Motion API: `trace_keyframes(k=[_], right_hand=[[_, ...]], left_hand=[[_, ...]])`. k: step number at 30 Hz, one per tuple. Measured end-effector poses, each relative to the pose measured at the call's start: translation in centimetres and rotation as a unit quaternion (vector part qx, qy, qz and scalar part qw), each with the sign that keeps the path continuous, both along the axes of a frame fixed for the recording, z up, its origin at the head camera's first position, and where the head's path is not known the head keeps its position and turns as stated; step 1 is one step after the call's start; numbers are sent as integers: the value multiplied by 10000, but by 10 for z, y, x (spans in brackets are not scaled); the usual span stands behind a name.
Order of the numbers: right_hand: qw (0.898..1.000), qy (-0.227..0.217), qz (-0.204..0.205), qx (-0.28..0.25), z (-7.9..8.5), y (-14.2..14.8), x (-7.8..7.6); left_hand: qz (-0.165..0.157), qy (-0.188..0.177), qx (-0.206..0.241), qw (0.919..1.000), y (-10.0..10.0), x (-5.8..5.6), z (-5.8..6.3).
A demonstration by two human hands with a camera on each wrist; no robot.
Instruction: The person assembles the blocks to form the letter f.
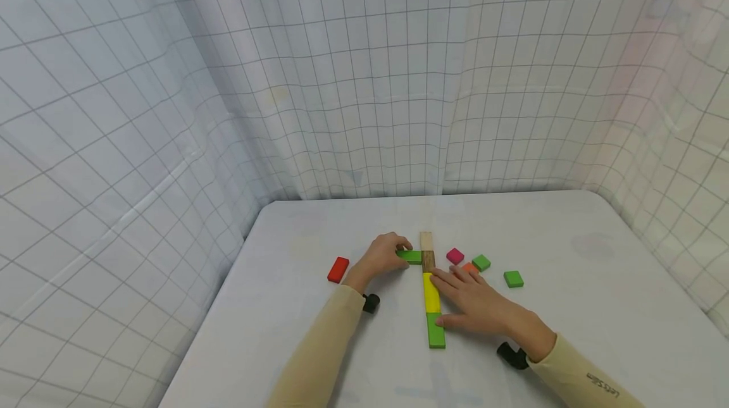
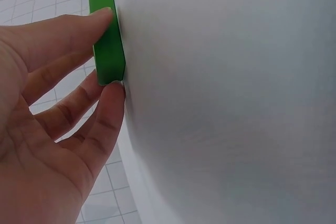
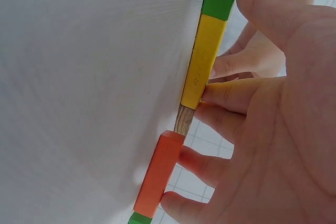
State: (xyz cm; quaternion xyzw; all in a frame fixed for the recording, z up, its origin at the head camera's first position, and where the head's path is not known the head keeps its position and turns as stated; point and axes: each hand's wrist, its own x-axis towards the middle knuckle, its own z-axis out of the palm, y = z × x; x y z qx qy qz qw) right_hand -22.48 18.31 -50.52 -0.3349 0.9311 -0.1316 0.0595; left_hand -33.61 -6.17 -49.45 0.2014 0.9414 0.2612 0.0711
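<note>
In the head view a column of flat blocks lies on the white table: pale wood (image 1: 426, 241), dark wood (image 1: 428, 262), yellow (image 1: 431, 293) and green (image 1: 436, 335). My left hand (image 1: 380, 257) pinches another green block (image 1: 411, 257), whose end meets the left side of the dark wood block. The left wrist view shows the thumb along this green block (image 2: 107, 38) and a finger at its near end. My right hand (image 1: 478, 305) lies spread along the column's right side, its thumb at the lower green block. Its other fingertips touch the yellow block (image 3: 203, 61) and an orange block (image 3: 160, 174).
A red block (image 1: 338, 269) lies left of the left hand. Beyond the right hand are a pink block (image 1: 455, 256) and a green block (image 1: 481, 262), with another green block (image 1: 514, 279) farther right. Gridded white curtains (image 1: 376, 79) surround the table (image 1: 273, 237).
</note>
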Motion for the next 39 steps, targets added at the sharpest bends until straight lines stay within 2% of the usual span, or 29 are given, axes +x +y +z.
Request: trace_keyframes(k=[6, 19, 32, 39], right_hand=[[10000, 31, 21, 16, -1, 1, -1], [10000, 12, 30, 38, -1, 1, 0], [10000, -19, 34, -31, 2, 0, 2], [9999, 32, 98, -106, 3, 0, 2]], left_hand=[[-95, -118, 78, 9999, -4, 0, 3], [-227, 112, 403, 9989, -23, 5, 22], [-175, 141, 466, 9987, -54, 19, 35], [-83, 315, 485, 9983, -80, 30, 35]])
